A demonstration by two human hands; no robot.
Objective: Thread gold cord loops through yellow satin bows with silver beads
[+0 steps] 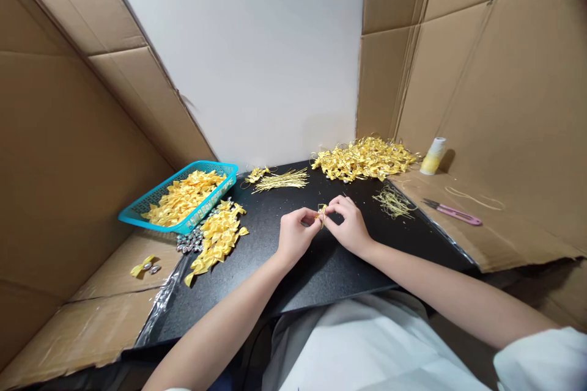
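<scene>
Over the middle of the black tabletop [257, 256], my left hand [297, 233] and my right hand [351, 226] meet fingertip to fingertip. Both are closed in a pinch on a small yellow bow with gold cord [322, 215]. Fingers cover most of the bow, so its exact form is hard to see. Beyond my hands lies a bundle of cut gold cords [282, 179], beside a few corded bows [257, 175]. Loose yellow ribbon bows [217, 238] are spread to the left, next to a pile of silver bells or beads [190, 241].
A turquoise basket [132, 218] of yellow bows stands at the left. Finished-looking corded bows [367, 159] are heaped at the back right. Cord scraps [394, 201], pink-handled thread snips [454, 212] and a thread spool [433, 156] are on the right. Cardboard walls [504, 85] enclose both sides.
</scene>
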